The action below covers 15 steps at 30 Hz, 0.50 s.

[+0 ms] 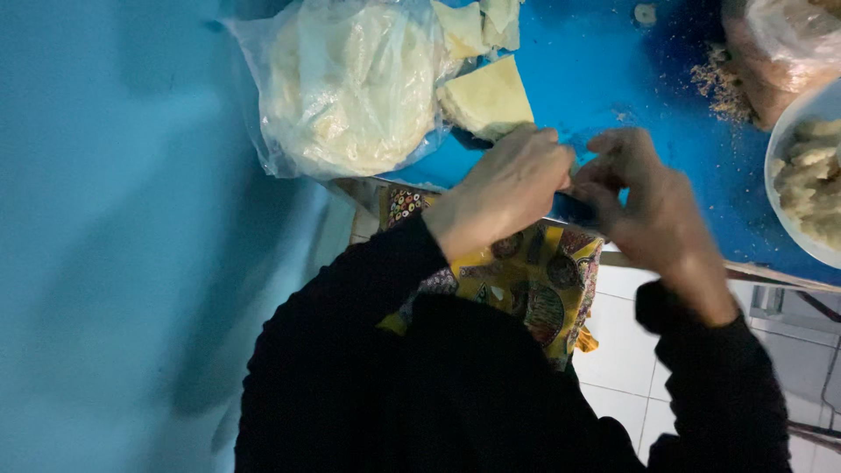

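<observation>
Your left hand point(508, 188) and right hand point(644, 197) meet, fingers curled together at the blue surface point(613, 61) edge; whatever they pinch is hidden, so grip cannot be confirmed. Wedge of pale dough sheets point(489, 96) lies just beyond the left hand. Bagged dough point(350, 83) and bowl point(810, 175) are partly cut off

A plain wall point(105, 219) painted light blue fills the left side, evenly lit with soft shadows across it. A table point(596, 61) with a bright blue top stands against it. Below the table's edge, the floor point(626, 350) is laid with white square tiles and dark grout lines. The light is cool and dim.
</observation>
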Tool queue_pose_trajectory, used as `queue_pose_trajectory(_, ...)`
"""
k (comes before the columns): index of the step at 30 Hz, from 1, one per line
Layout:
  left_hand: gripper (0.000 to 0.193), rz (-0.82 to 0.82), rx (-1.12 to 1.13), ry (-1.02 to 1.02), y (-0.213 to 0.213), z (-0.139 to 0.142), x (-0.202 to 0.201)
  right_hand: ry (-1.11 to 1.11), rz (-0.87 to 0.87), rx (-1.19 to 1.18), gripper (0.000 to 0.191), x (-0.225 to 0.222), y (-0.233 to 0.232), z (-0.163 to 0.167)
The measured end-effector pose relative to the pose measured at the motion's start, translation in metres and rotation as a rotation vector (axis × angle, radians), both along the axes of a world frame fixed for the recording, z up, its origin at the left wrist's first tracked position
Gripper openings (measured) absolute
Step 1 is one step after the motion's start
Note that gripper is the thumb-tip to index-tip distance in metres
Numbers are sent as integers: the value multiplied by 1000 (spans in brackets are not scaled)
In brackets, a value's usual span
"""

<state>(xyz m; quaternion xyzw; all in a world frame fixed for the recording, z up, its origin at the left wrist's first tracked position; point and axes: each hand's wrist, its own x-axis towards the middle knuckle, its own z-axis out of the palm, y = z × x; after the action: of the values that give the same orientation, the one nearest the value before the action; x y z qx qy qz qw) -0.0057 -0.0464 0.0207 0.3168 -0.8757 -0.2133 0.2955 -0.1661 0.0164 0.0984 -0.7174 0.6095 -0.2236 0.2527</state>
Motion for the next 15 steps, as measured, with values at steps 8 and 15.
queue_pose_trajectory(8,21,17,-19,66,-2,7,11,-112,67,2,46,-18,-8,-17)
queue_pose_trajectory(15,11,64,-480,-225,28,4,20,166,102,-384,44,5,22,-18)
